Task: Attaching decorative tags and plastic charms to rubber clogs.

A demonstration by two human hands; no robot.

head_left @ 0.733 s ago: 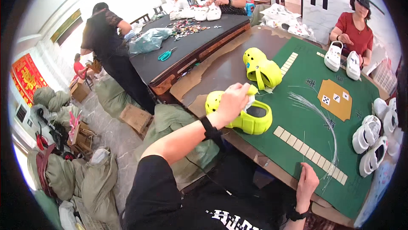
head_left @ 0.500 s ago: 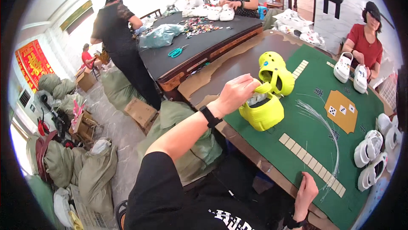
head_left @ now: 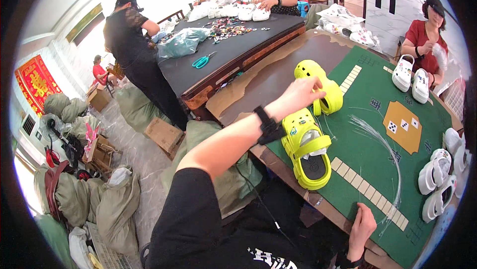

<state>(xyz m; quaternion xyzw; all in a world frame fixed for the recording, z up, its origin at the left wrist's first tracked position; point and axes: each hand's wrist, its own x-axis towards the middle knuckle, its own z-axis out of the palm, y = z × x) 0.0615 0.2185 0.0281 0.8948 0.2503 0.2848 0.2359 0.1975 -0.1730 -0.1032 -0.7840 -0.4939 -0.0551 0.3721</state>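
Yellow-green foam clog (head_left: pixel 309 146) flat on bench (head_left: pixel 367 120); left hand (head_left: pixel 300 92) gripping its twin (head_left: pixel 322 84) just beyond. Right hand (head_left: pixel 361 225) resting loosely curled on bench edge. Likely pairing step; next: setting twin alongside, heels aligned.

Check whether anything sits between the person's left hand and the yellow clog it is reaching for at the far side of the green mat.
Nothing visible does. The left hand is already at the far yellow clog, its fingers against the strap side. The second yellow clog lies nearer on the green mat, under the forearm, not in the path.

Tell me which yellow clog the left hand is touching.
The far yellow clog, tipped up on its side; the left hand rests on it. The near one lies flat, untouched.
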